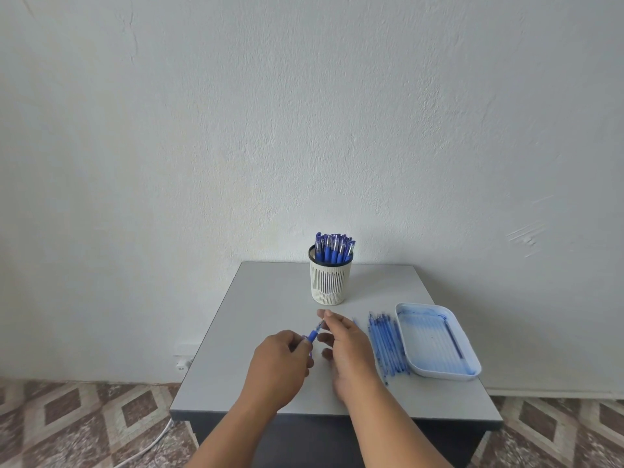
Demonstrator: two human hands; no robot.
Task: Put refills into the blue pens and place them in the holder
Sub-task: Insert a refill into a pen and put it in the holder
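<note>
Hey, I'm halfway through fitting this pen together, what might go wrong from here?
1. The holder already looks packed with pens, so pushing in the pen held by your left hand and right hand may jam it or tip the holder.
2. The loose refills lie right beside your right wrist; a sweep might roll them off the table.
3. The tray shows blue ink stains, so refills may smear your fingers.

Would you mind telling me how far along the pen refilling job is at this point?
Done: a bunch of blue pens already stands in the holder. In hand: the left hand grips one pen while the right hand pinches its tip end. Left: a row of refills lies on the table beside the tray, which holds one more.
</note>
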